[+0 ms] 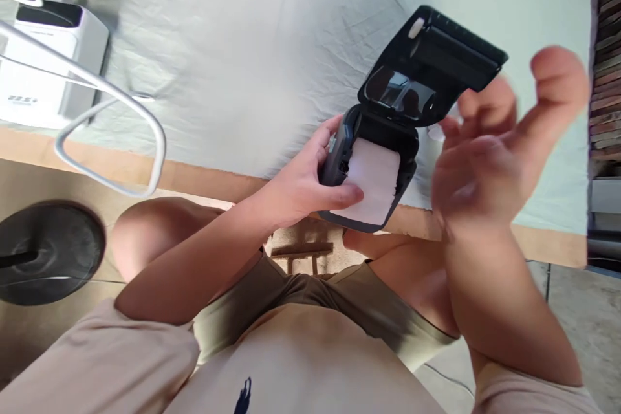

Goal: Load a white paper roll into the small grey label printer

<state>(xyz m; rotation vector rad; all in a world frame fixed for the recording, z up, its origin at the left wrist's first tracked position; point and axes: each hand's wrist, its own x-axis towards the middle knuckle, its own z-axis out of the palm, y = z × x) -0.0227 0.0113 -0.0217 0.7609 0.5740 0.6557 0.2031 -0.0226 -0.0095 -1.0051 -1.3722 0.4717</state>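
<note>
Head view: the left hand (305, 184) grips a small dark printer (383, 142) by its left side, thumb lying across the lower front edge, fingers wrapped behind. The printer is held above the knees, in front of the edge of a table (242, 77) covered in pale cloth. Its lid (431, 58) stands swung open, up and away to the right, and 1 white paper roll (373, 178) sits in the open bay, its axis running roughly left to right across the body.

The right hand (490, 155) is blurred, just right of the printer, fingers loosely spread and holding nothing; whether it touches the lid I cannot tell. The roll lies to the left of those fingers and below them. The left hand is the nearer to the roll, its thumb just beside it.

A white box (48, 65) rests far left on the table.
</note>
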